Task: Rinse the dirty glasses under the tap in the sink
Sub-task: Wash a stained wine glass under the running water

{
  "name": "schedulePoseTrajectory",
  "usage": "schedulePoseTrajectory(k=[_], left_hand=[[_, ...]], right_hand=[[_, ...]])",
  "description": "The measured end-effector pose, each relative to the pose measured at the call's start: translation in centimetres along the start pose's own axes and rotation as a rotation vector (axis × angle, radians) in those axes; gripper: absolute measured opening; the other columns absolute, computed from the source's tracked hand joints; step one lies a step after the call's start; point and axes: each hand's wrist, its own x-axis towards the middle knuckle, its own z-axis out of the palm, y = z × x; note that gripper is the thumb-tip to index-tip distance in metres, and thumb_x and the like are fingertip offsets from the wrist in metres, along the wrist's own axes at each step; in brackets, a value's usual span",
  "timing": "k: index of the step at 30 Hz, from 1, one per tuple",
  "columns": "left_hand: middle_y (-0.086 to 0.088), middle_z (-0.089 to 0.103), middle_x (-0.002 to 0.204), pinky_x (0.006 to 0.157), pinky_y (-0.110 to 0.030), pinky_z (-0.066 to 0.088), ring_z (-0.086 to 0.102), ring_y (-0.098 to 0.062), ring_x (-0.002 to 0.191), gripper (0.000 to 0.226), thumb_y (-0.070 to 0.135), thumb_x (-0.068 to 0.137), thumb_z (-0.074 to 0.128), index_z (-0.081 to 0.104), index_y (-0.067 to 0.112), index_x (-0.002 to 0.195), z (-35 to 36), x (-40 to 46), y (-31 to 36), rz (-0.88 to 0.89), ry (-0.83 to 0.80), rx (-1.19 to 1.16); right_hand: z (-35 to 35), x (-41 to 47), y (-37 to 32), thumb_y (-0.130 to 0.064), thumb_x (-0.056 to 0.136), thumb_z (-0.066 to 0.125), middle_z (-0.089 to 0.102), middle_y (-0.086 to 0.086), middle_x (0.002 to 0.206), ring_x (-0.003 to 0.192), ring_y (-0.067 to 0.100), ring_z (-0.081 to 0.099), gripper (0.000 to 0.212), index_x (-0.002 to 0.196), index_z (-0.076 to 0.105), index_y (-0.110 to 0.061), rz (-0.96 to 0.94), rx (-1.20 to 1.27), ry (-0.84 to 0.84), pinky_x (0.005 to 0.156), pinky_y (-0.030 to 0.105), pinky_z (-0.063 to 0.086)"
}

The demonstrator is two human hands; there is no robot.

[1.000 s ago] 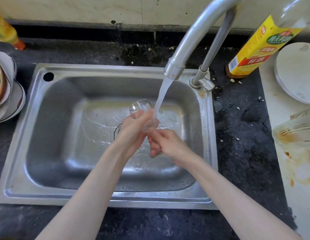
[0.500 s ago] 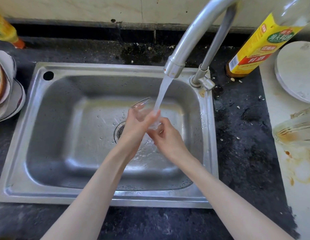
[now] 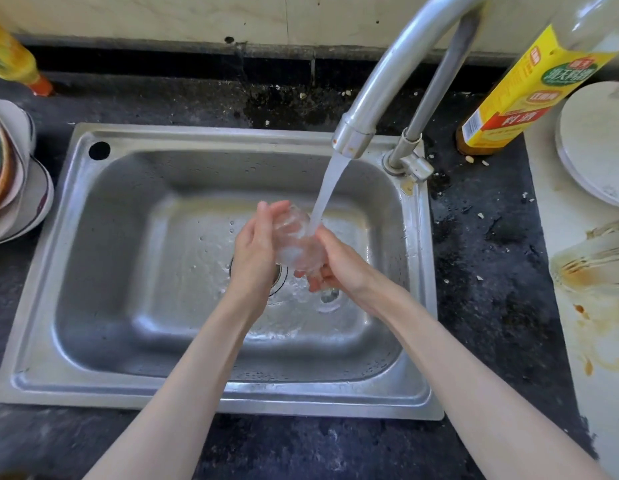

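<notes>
A: Grip first?

B: Both hands on one clear glass (image 3: 296,244). Left hand (image 3: 256,244) wraps its left side, fingertips curled over the far end. Right hand (image 3: 339,263) cups it from below and the right, fingers under it. So each grip is closed round the glass, nothing wide open.

A: Where's the glass?

B: Held in the air over the middle of the sink (image 3: 211,389), above the drain, lying tilted rather than upright. Can't tell which end is the mouth. The stream from the tap (image 3: 353,140) hits its right side.

A: Handling?

B: My read: small and light, rigid, breakable, and very slippery when wet. Steel basin below, so a drop could chip it. Best hold is round the body with a palm underneath, not a pinch at the rim.

A: Around it?

B: Stacked plates (image 3: 13,188) at the tabletop's left edge, a yellow-label bottle (image 3: 522,95) near the back right behind the tap base, a white round plate (image 3: 599,147) at the right edge, stained glassware (image 3: 592,268) below that, blurred.
</notes>
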Motion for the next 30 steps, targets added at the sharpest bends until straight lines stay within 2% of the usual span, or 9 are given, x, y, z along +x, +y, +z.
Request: schedulePoseTrajectory(k=[5, 8, 11, 13, 17, 20, 23, 26, 30], left_hand=[[-0.002, 0.066, 0.114, 0.095, -0.028, 0.047, 0.061, -0.011, 0.106, 0.027, 0.008, 0.097, 0.044, 0.058, 0.015, 0.118, 0.3, -0.3, 0.3, 0.073, -0.204, 0.169], [-0.013, 0.071, 0.099, 0.08, -0.017, 0.05, 0.065, -0.01, 0.089, 0.025, -0.007, 0.085, 0.057, 0.066, 0.014, 0.095, -0.4, -0.1, 1.8, 0.096, -0.35, 0.286], [0.017, 0.063, 0.052, 0.053, -0.005, 0.037, 0.058, 0.006, 0.054, 0.031, -0.004, 0.078, 0.062, 0.059, 0.024, 0.064, -0.4, 0.0, 3.3, 0.192, -0.343, 0.646], [0.009, 0.049, 0.039, 0.044, -0.009, 0.033, 0.049, -0.003, 0.044, 0.033, 0.004, 0.075, 0.06, 0.047, 0.023, 0.052, -0.2, 0.1, 3.8, 0.267, -0.24, 0.849], [-0.002, 0.053, 0.043, 0.038, -0.011, 0.034, 0.052, -0.014, 0.034, 0.032, 0.008, 0.081, 0.048, 0.048, 0.012, 0.05, -0.8, 0.0, 2.9, 0.191, -0.148, 0.835], [0.002, 0.057, 0.04, 0.042, -0.016, 0.042, 0.051, -0.01, 0.033, 0.037, 0.001, 0.082, 0.041, 0.051, 0.013, 0.048, -1.2, -0.1, 1.8, -0.028, -0.266, 0.745], [0.003, 0.06, 0.058, 0.055, -0.024, 0.044, 0.054, -0.012, 0.052, 0.028, 0.003, 0.081, 0.054, 0.053, 0.027, 0.065, -1.0, 0.3, 1.8, 0.075, -0.372, 0.873], [-0.002, 0.056, 0.064, 0.059, -0.03, 0.039, 0.046, -0.023, 0.062, 0.018, 0.005, 0.082, 0.053, 0.051, 0.021, 0.073, -0.7, 0.6, 2.1, 0.302, -0.331, 1.022], [-0.001, 0.054, 0.048, 0.051, -0.029, 0.047, 0.051, -0.028, 0.047, 0.033, 0.01, 0.087, 0.041, 0.044, 0.022, 0.057, -1.0, 0.0, 1.6, 0.219, -0.303, 1.023]], right_hand=[[-0.1, 0.9, 0.9, -0.036, 0.103, 0.007, 0.057, -0.023, 0.046, 0.048, -0.012, 0.052, 0.056, 0.084, 0.06, -0.032, -0.085, 0.098, 0.295, 0.051, 0.002, 0.036], [-0.2, 1.4, 1.6, -0.05, 0.098, 0.01, 0.069, -0.015, 0.066, 0.074, 0.008, 0.062, 0.066, 0.086, 0.072, -0.035, -0.126, 0.023, 0.417, 0.081, 0.031, 0.049], [-0.6, 1.8, 1.9, -0.064, 0.088, 0.016, 0.074, 0.003, 0.086, 0.091, 0.019, 0.067, 0.07, 0.084, 0.076, -0.028, -0.087, -0.003, 0.289, 0.093, 0.045, 0.048], [-0.8, 1.7, 1.7, -0.069, 0.083, 0.014, 0.073, 0.009, 0.088, 0.085, 0.02, 0.066, 0.074, 0.083, 0.076, -0.028, -0.081, -0.044, 0.172, 0.083, 0.039, 0.051], [-1.0, 1.0, 1.1, -0.059, 0.094, 0.015, 0.063, -0.005, 0.104, 0.102, 0.013, 0.054, 0.065, 0.112, 0.063, -0.019, -0.177, -0.232, 0.195, 0.095, 0.038, 0.041], [-0.9, 0.2, 0.5, -0.04, 0.101, 0.017, 0.058, -0.003, 0.086, 0.09, 0.021, 0.05, 0.039, 0.082, 0.046, -0.021, -0.279, -0.438, 0.265, 0.09, 0.04, 0.034], [-1.1, 1.1, 1.2, -0.057, 0.095, 0.01, 0.061, 0.002, 0.08, 0.086, 0.026, 0.054, 0.059, 0.073, 0.051, -0.022, -0.151, -0.406, 0.255, 0.09, 0.042, 0.039], [-1.3, 2.0, 1.7, -0.084, 0.072, 0.004, 0.07, 0.0, 0.092, 0.086, 0.021, 0.062, 0.09, 0.107, 0.066, -0.031, 0.046, -0.281, 0.056, 0.079, 0.035, 0.046], [-1.5, 1.6, 1.9, -0.069, 0.088, 0.008, 0.063, 0.008, 0.071, 0.071, 0.02, 0.056, 0.088, 0.092, 0.069, -0.006, -0.08, -0.394, 0.113, 0.079, 0.037, 0.044]])
